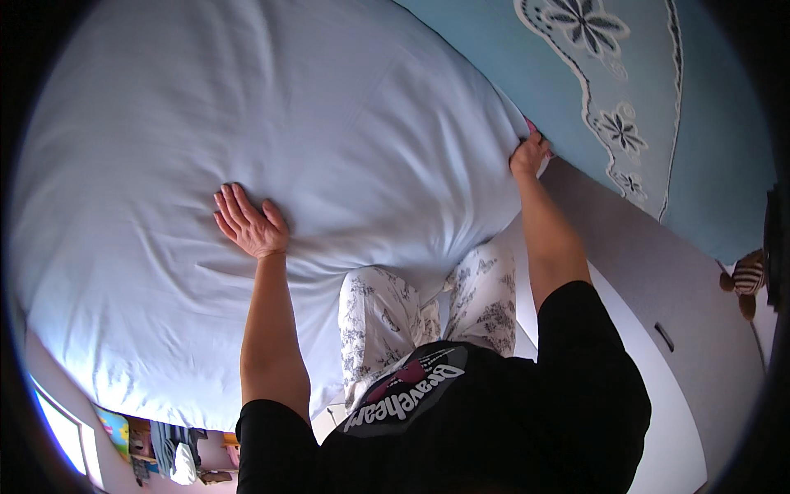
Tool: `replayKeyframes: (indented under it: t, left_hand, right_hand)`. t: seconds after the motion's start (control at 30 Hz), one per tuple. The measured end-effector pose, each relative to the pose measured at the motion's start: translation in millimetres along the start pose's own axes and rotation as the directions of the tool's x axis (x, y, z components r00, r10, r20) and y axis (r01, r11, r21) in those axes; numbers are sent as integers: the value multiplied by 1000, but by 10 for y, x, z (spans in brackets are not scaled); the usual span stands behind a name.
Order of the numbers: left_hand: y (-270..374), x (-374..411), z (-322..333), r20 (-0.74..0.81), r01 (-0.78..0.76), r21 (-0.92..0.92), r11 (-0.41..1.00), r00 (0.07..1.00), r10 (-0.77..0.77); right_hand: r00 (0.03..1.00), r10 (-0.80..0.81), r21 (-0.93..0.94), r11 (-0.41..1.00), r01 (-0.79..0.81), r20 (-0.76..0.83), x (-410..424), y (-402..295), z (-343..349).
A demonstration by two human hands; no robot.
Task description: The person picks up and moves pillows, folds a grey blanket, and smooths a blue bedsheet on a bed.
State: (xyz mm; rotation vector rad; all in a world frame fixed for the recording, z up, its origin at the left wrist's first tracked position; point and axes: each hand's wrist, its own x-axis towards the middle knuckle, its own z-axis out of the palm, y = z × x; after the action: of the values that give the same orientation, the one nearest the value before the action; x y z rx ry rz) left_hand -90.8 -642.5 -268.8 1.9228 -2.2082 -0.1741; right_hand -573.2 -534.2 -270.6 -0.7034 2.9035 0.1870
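A pale bluish-grey bed sheet (345,136) covers a mattress, with creases running across it. My left hand (252,227) rests flat on the sheet, palm down, its fingers spread a little and nothing in it. At the far right corner of the mattress is my right hand (529,154), its fingers bent over the sheet's edge by the wall. A bit of pink fabric (530,125) shows just beyond those fingers. Whether the right fingers grip the sheet or only press on it cannot be told. My knees touch the near side of the bed.
A blue wall (710,136) with flower decoration borders the bed at the right. Beside it stands a grey and white furniture panel (697,309) with a dark handle. A striped stuffed toy (748,276) is at the far right. Clothes (170,447) hang at the lower left near a window (65,429).
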Motion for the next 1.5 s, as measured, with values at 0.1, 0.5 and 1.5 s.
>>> replayKeyframes:
  t: [0.1, 0.5, 1.5]
  left_hand:
    - [2, 27, -23, 3, 6, 4, 1000, 1000, -6]
    - [-13, 36, -29, -36, -21, 33, 999, 999, 22]
    - [4129, 432, 8, 531, -671, -219, 708, 526, 664]
  right_hand:
    - [993, 100, -84, 992, -94, 61, -89, -180, -95]
    - [990, -26, -86, 996, 14, -140, -76, 11, 212]
    - [854, -506, 491, 778, 391, 121, -115, 806, -580]
